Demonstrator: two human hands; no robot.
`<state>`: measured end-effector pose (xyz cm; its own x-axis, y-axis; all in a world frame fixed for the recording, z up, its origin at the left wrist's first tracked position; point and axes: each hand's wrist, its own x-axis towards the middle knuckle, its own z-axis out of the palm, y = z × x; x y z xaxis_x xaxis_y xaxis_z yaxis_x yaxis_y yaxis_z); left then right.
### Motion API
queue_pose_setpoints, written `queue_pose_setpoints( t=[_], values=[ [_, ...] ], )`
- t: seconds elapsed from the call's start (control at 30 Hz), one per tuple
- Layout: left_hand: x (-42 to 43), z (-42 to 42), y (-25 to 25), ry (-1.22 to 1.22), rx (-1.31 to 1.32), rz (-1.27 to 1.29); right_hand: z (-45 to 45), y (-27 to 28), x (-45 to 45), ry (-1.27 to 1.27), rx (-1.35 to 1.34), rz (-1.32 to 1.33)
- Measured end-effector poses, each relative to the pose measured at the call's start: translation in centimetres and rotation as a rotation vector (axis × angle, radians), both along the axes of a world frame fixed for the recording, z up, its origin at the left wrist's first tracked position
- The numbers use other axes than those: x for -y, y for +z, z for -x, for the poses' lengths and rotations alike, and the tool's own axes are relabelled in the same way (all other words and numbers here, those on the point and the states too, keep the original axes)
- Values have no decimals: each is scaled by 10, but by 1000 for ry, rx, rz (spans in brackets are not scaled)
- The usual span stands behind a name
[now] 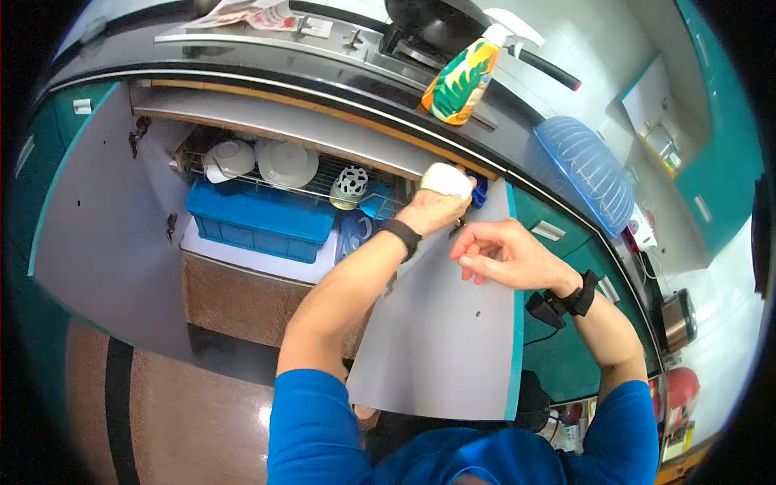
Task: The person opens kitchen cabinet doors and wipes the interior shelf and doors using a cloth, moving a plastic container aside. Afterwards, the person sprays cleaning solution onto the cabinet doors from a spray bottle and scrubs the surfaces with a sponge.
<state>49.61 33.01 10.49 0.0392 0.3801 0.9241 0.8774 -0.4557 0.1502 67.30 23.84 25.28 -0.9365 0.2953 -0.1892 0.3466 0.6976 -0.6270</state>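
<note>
My left hand [435, 212] reaches to the right end of the open cabinet, at the top of its door. It is closed on a cream-white rounded item [446, 179] whose kind I cannot make out; my fingertips are hidden. My right hand [508, 255] hovers over the inner side of the right cabinet door [453, 339], its fingers loosely bent, apart from the thumb and holding nothing. Dark blue material [478, 192] shows just beyond my left hand.
A wire rack [315, 184] holds white bowls [230, 159], plates [284, 164] and a patterned holder [349, 187]. Below stands a blue bin [255, 226]. On the counter are a spray bottle [463, 81], a black wok [440, 28] and a blue basket [584, 174]. The left door [113, 202] stands open.
</note>
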Motion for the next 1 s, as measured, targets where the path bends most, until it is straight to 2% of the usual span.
queue_pose_setpoints(
  t=[0.03,0.1,0.17,0.23,0.27,0.3,0.4,0.5,0.53,0.57,0.63,0.73,0.83,0.97,1.0],
  values=[
    [13,2,8,-32,42,165,-2,0,-1,-2,-11,5],
    [44,4,26,-115,440,387,-6,1,-5,-4,-43,63],
    [81,18,35,-82,729,532,-9,1,-6,10,-43,82],
    [118,30,29,-169,1040,560,-10,0,-7,22,-53,88],
    [122,46,8,-654,1244,581,-9,-3,-9,12,-61,81],
    [146,47,20,-754,1380,671,-7,-6,-13,49,-113,104],
    [191,48,11,-790,1589,630,-1,0,-17,-73,-118,161],
    [221,45,3,-810,1640,616,12,-9,-29,-62,-272,156],
    [226,42,1,-824,1639,605,17,-12,-32,-5,-341,-48],
    [227,42,-6,-810,1642,605,22,-12,-31,2,-344,-38],
    [225,46,-27,-847,1682,593,29,-10,-28,147,-435,-220],
    [235,36,-26,-884,1750,551,36,-12,-29,152,-354,-89],
    [250,15,0,-847,1863,474,39,-12,-29,116,-240,50],
    [245,24,-22,-858,1891,470,48,-18,-43,137,-134,151],
    [241,31,-35,-926,1928,470,49,-19,-45,136,-133,153]
  ],
)
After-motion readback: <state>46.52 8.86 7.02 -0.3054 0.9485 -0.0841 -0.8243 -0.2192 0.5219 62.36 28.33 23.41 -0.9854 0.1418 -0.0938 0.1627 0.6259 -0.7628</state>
